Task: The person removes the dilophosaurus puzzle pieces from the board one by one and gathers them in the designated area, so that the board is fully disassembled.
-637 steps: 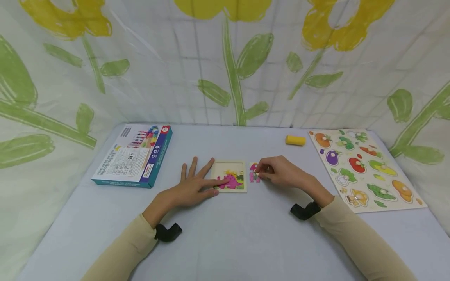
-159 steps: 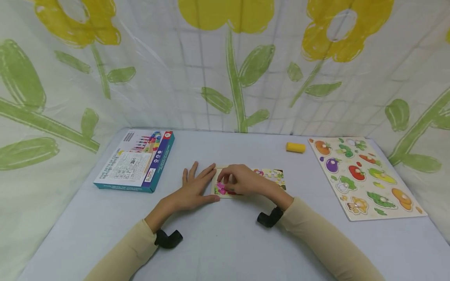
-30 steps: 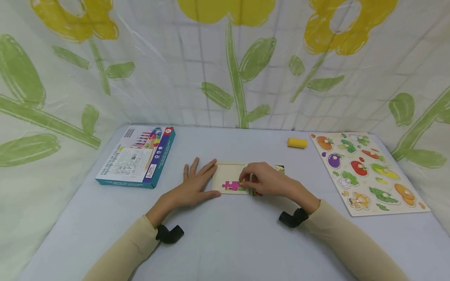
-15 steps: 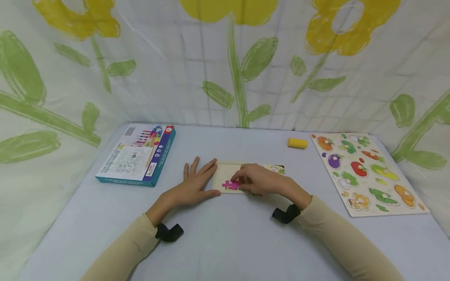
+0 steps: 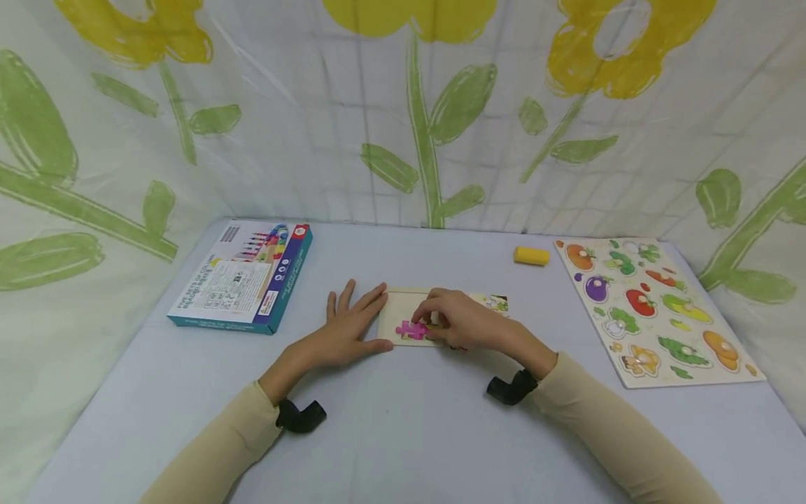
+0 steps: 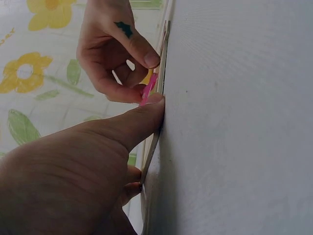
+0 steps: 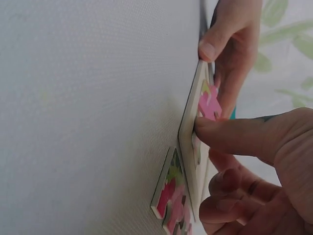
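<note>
A small wooden puzzle tray lies at mid-table, its upper part bare. My left hand rests at its left edge, fingers spread and straight, thumb at the near corner. Over the tray's right side, my right hand pinches a pink jigsaw piece with thumb and fingers. That pink piece tilts up from the tray in the right wrist view. Right beside the tray lie loose jigsaw pieces, mostly hidden by my right hand in the head view.
A boxed toy set lies at the left. Toward the back right is a yellow cylinder. A vegetable peg-puzzle board covers the right side. Behind the table hangs a flower-printed curtain.
Since the oldest frame, jigsaw pieces have come out of the tray and lie to its right. Lately my right hand shifted slightly left onto the pink piece, which now tilts. My left hand stays put.
</note>
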Available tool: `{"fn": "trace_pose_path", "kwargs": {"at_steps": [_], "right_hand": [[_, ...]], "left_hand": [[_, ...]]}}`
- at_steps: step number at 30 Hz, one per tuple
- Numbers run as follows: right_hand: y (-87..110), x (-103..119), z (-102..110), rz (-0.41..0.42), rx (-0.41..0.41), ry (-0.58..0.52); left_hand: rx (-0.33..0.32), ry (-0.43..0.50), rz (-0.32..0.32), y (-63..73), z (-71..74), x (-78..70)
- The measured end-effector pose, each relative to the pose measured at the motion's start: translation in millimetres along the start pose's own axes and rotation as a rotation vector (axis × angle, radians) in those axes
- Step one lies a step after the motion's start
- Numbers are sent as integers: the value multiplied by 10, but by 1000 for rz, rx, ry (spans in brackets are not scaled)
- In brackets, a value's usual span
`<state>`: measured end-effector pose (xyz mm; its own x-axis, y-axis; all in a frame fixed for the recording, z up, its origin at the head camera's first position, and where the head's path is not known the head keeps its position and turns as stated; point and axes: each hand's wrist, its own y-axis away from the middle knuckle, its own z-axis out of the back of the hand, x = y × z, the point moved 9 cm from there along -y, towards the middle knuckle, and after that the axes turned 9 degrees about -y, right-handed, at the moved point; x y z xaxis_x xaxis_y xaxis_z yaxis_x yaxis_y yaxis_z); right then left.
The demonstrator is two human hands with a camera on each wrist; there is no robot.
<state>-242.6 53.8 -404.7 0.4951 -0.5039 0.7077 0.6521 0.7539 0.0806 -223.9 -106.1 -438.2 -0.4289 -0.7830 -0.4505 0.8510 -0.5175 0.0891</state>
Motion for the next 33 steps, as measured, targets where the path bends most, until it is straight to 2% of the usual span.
{"fn": "trace_pose_path", "kwargs": {"at_steps": [5,11,24,33], "right_hand": [[0,35,8,41,-41,15],[0,80,28,60,-83,-45],[16,25,132,39,-115,-88],[-1,-47,53,26,-99,-129]], "left_hand": [[0,2,-2,3,-3,-7],[-3,-1,-11,16,24,-36],[-10,3,4,10,-1,4],[-10,-5,-3,14,23,6]]}}
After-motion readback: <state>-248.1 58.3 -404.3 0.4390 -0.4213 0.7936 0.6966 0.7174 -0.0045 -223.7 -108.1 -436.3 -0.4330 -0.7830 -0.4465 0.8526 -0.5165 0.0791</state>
